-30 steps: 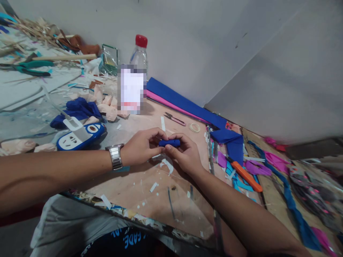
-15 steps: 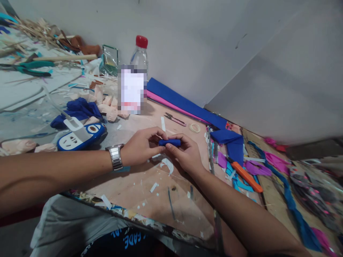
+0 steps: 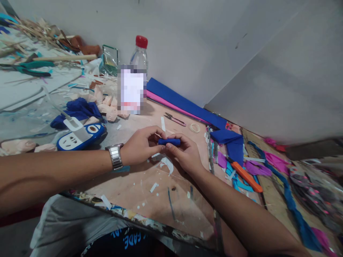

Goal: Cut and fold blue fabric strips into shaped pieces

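Perhaps the blue roll (image 3: 169, 142), pinched in the fingers of the left hand (image 3: 137, 145) at nine o'clock and right hand (image 3: 188, 154) at three, could loosen if either slackens.

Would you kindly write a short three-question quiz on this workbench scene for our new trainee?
1. True or false: the left hand and the right hand both touch the small, dark-blue rolled piece.

2. Multiple choice: where does the long, orange-handled tool lie?
A) Left of both hands
B) Right of both hands
C) Between the hands

3. Fill in: the silver metal watch is worn on the ____ wrist.

Key: 1. True; 2. B; 3. left.
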A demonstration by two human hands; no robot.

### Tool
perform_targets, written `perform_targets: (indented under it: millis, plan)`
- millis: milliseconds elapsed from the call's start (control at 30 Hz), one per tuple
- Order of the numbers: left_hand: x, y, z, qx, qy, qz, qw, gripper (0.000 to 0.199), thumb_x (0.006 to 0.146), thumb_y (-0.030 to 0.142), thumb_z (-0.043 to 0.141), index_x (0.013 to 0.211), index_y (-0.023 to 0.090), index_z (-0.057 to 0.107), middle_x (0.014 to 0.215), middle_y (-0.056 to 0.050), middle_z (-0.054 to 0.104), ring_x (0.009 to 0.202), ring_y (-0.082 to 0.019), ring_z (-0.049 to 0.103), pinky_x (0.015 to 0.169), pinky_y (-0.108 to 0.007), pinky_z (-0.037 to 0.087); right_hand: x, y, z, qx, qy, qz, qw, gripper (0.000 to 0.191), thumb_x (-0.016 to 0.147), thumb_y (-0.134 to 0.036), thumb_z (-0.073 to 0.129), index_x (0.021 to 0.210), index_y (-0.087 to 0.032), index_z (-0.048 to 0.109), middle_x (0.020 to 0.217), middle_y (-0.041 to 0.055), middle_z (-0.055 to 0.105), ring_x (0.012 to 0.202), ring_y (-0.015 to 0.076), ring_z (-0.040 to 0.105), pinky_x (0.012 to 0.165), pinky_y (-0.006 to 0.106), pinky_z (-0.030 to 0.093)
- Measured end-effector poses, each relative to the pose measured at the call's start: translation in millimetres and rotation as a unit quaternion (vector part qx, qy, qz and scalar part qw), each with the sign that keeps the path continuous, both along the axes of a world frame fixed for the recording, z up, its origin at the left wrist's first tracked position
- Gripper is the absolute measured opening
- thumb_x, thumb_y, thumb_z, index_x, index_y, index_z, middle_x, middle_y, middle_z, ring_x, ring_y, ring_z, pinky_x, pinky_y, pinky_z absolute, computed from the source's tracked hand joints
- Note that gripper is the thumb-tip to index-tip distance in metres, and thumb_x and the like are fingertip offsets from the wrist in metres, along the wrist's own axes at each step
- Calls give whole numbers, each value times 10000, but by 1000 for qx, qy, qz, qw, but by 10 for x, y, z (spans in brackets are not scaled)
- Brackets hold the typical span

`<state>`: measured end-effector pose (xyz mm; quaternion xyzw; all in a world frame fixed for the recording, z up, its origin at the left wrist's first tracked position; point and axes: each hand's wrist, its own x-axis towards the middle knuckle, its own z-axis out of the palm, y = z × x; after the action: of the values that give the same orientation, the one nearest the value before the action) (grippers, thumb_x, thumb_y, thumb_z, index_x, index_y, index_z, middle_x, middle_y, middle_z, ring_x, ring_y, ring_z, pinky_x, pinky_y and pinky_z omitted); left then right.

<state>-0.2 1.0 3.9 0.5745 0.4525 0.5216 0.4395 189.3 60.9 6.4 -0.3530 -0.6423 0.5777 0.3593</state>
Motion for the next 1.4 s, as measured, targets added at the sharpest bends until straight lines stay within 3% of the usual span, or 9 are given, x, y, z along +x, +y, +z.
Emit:
perform_targets:
  millis: [133, 300, 467, 667, 933, 1200, 1400]
  plan:
    - [0, -2, -11, 1, 2, -4, 1000, 200, 849, 197, 759, 1002, 179, 631, 903, -19, 715, 782, -133, 694, 696, -259, 575, 2, 19, 3, 44, -9, -9, 999, 271, 755, -393, 897, 896, -220, 744, 874, 23, 726, 824, 185, 652, 792, 344, 549]
    - [-7, 13, -23, 29, 22, 5, 999, 189, 841, 201, 764, 989, 174, 649, 943, -38, 711, 834, -142, 691, 735, -268, 576, 0, 28, -6, 70, -6, -9, 997, 210, 753, -356, 891, 848, -220, 760, 861, 26, 719, 822, 195, 656, 792, 356, 535]
    - [-8, 15, -21, 22, 10, -3, 1000, 188, 860, 215, 753, 1004, 173, 640, 938, -30, 701, 839, -142, 693, 757, -274, 573, 1, 31, 26, 78, -23, -7, 997, 228, 762, -355, 890, 909, -225, 776, 912, 35, 735, 861, 201, 665, 821, 360, 533]
    - [6, -12, -2, 31, 19, -2, 999, 192, 872, 217, 738, 1036, 175, 647, 975, -44, 709, 872, -154, 692, 796, -301, 586, 0, 29, 45, 61, -13, -14, 998, 302, 750, -416, 896, 693, -203, 691, 757, 14, 671, 725, 170, 600, 708, 317, 521]
    - [11, -11, 17, 26, 8, 8, 1000, 168, 911, 177, 674, 1077, 174, 648, 1018, -52, 718, 900, -154, 706, 826, -306, 593, -22, -14, 16, -36, 11, -11, 999, 366, 787, -538, 851, 770, -217, 675, 758, 0, 689, 693, 170, 619, 725, 351, 596]
    - [7, -1, 4, 5, 5, 11, 1000, 182, 944, 236, 655, 1118, 182, 640, 1013, -56, 730, 875, -160, 721, 741, -279, 598, -7, 13, -10, 51, -8, -12, 999, 316, 813, -469, 850, 974, -227, 725, 950, 33, 730, 869, 194, 666, 818, 338, 558]
    - [-2, -10, 16, -10, 5, 6, 1000, 195, 947, 255, 650, 1123, 172, 638, 953, -53, 730, 782, -162, 720, 620, -256, 579, -6, 2, -22, 25, 7, 7, 1000, 326, 786, -449, 878, 951, -229, 703, 935, 20, 713, 863, 186, 656, 828, 330, 544]
